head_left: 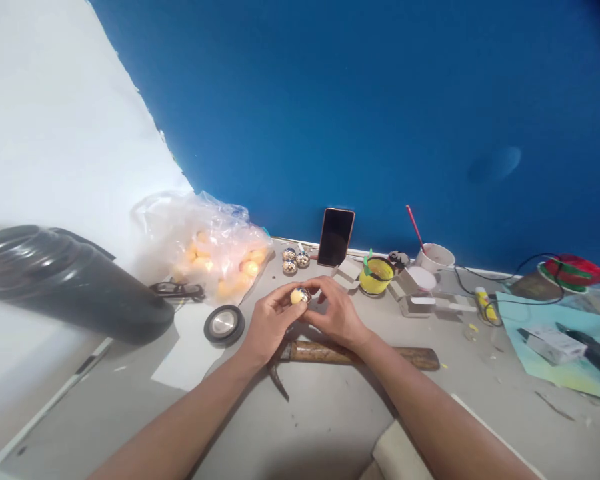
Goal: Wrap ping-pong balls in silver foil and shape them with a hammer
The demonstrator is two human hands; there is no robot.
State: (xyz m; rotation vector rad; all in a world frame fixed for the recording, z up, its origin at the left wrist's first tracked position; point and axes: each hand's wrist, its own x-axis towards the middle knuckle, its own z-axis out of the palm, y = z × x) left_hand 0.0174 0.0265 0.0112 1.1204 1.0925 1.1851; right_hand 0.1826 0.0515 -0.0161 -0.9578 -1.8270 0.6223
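A small ball, part yellow and part shiny silver, is held between my two hands over the table. My left hand grips it from the left, thumb on the near side. From the right, the closed fingers of my right hand meet at its silver side. Below the hands lies a claw hammer; my right wrist and forearm cover part of its wooden handle. Just beyond the hands sit three mirror-like silver balls in a cluster. A clear plastic bag of yellow balls rests to the left.
A phone leans against the blue wall. Rightward stand a yellow tub, a white cup with a red stick, and a glue stick. A round black-rimmed lid and a large dark bottle are at left.
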